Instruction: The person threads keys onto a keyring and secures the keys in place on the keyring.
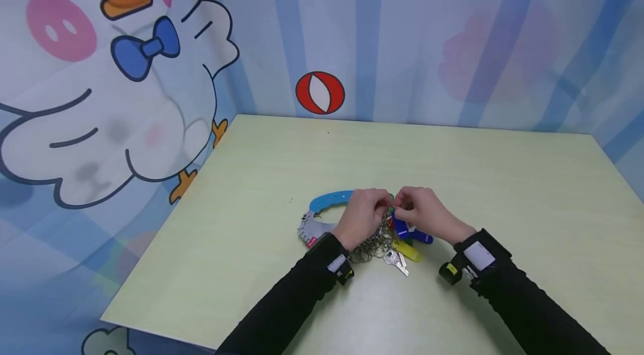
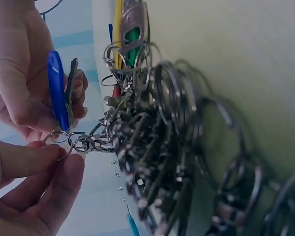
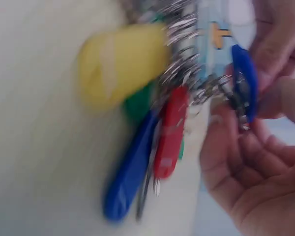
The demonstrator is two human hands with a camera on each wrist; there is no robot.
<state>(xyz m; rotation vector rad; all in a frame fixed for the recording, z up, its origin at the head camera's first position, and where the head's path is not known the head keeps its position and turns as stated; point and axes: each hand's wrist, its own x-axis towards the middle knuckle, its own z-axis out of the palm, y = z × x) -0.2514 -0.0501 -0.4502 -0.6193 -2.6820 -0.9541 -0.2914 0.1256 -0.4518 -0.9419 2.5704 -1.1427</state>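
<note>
My left hand pinches a small split ring between thumb and fingertips. Facing it, my right hand holds the blue key tag on that ring, and a metal key hangs beside the tag. A clasp joins the ring to a thick bunch of metal key rings. Other tags fan out from the bunch: a yellow one, a red one and a longer blue one. The right wrist view is blurred.
A curved light-blue strap and a grey curved piece lie left of the hands. Loose silver keys rest on the pale tabletop. Behind the table hangs a patterned blue cloth.
</note>
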